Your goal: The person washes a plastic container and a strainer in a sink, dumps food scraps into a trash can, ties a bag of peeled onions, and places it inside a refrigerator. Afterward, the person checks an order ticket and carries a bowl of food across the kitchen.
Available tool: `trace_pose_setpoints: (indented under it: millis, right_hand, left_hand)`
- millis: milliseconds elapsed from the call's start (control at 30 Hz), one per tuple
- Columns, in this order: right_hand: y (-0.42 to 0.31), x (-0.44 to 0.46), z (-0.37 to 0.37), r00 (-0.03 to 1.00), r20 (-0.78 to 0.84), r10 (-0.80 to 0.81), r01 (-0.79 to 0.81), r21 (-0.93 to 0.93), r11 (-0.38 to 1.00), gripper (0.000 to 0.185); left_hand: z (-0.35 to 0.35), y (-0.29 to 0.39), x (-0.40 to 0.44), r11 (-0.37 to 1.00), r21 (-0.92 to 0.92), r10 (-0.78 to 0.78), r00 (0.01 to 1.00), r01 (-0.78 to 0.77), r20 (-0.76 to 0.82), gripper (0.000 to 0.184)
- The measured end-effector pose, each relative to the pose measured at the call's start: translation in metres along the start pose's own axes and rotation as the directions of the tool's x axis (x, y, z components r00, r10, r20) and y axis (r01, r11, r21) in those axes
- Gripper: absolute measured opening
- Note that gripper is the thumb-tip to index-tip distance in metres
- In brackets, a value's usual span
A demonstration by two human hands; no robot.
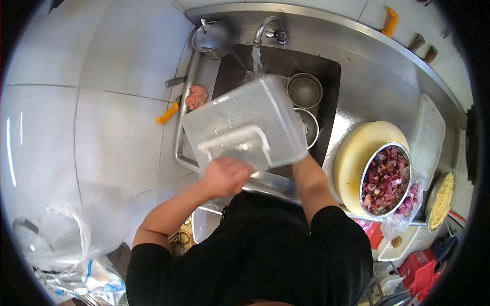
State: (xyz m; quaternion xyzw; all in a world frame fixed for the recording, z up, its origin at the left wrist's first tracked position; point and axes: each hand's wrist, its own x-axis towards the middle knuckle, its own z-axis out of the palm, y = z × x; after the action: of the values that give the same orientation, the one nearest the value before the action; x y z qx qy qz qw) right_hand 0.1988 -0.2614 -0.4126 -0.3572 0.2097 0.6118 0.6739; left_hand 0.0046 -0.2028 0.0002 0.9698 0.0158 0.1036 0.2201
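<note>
A clear plastic container [240,120] with a white handle [235,133] is tilted over the near left part of the sink. At its near edge, by the handle, my left hand [227,176] is closed on it with curled fingers. My right hand reaches behind the container's right corner and supports it; only the wrist [304,164] shows and the fingers are hidden. Water runs from the curved faucet [265,31] behind the container. Two round metal pans, one farther back [304,91] and one nearer [312,127], sit in the sink, the nearer one partly covered by the container.
A metal pot [205,43] stands at the sink's back left corner, near a pink scrubbing cloth [196,97]. On the right, a strainer of red onion peels [386,178] rests against a round yellowish board [357,145]. Beyond are a plastic lid [427,135] and a bowl of yellow pieces [440,201].
</note>
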Motion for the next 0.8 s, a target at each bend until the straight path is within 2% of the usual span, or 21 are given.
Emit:
trace_pose_setpoints:
  millis: [67, 200, 300, 367, 400, 433, 467, 500, 533, 567, 633, 667, 767, 800]
  right_hand:
    - [0.002, -0.017, 0.012, 0.998, 0.020, 0.052, -0.053, 0.040, 0.998, 0.043]
    - [0.002, -0.035, 0.034, 0.994, 0.041, 0.106, -0.108, 0.045, 0.993, 0.048]
    - [-0.002, -0.044, 0.048, 0.992, 0.033, 0.122, -0.122, 0.009, 0.992, 0.052]
    - [-0.008, -0.049, 0.058, 0.993, 0.022, 0.119, -0.117, -0.053, 0.992, 0.055]
    - [-0.014, -0.050, 0.061, 0.993, 0.009, 0.117, -0.115, -0.079, 0.990, 0.056]
    - [-0.018, -0.051, 0.061, 0.994, -0.010, 0.110, -0.111, -0.120, 0.987, 0.058]
    - [-0.022, -0.051, 0.057, 0.994, -0.036, 0.099, -0.104, -0.163, 0.981, 0.059]
    - [-0.025, -0.049, 0.053, 0.995, -0.062, 0.080, -0.093, -0.249, 0.964, 0.061]
    - [-0.027, -0.047, 0.051, 0.994, -0.090, 0.061, -0.088, -0.333, 0.939, 0.062]
    - [-0.031, -0.037, 0.043, 0.995, -0.095, -0.005, -0.044, -0.498, 0.866, 0.061]
    - [-0.037, -0.038, 0.040, 0.989, -0.072, -0.131, 0.027, -0.775, 0.631, 0.058]
    - [-0.041, -0.044, 0.039, 0.986, -0.049, -0.162, 0.075, -0.733, 0.676, 0.053]
    - [-0.045, -0.020, 0.012, 0.936, 0.015, -0.350, 0.219, -0.805, 0.551, 0.045]
    - [-0.053, -0.017, 0.006, 0.914, 0.057, -0.402, 0.256, -0.849, 0.462, 0.043]
  left_hand:
    - [-0.005, 0.042, 0.001, 0.996, 0.011, 0.085, 0.992, -0.087, 0.088, 0.017]
    - [-0.014, 0.124, 0.000, 0.956, 0.240, 0.139, 0.981, -0.169, 0.135, 0.023]
    - [-0.014, 0.156, 0.002, 0.951, 0.290, 0.085, 0.991, -0.110, 0.100, 0.027]
    - [-0.018, 0.142, 0.005, 0.990, 0.126, -0.056, 0.997, 0.064, -0.059, 0.016]
    - [-0.016, 0.122, 0.000, 0.978, 0.115, -0.156, 0.976, 0.175, -0.152, 0.013]
    - [-0.017, 0.102, -0.002, 0.955, 0.093, -0.253, 0.937, 0.282, -0.242, 0.011]
    - [-0.033, 0.092, 0.007, 0.824, -0.024, -0.554, 0.795, 0.566, -0.246, 0.009]
    - [-0.039, 0.074, 0.017, 0.688, -0.329, -0.724, 0.582, 0.647, -0.370, 0.011]
    - [-0.046, 0.039, 0.014, 0.625, -0.471, -0.781, 0.510, 0.623, -0.362, 0.011]
    - [-0.049, 0.005, 0.006, 0.548, -0.602, -0.834, 0.437, 0.580, -0.338, 0.011]
    - [-0.049, -0.031, 0.009, 0.446, -0.735, -0.893, 0.306, 0.511, -0.329, 0.010]
    - [-0.044, -0.040, 0.008, 0.392, -0.793, -0.919, 0.239, 0.467, -0.314, 0.010]
    - [-0.022, -0.031, 0.015, 0.467, -0.764, -0.880, 0.312, 0.445, -0.357, 0.012]
    - [-0.016, -0.023, 0.022, 0.487, -0.740, -0.870, 0.326, 0.464, -0.369, 0.012]
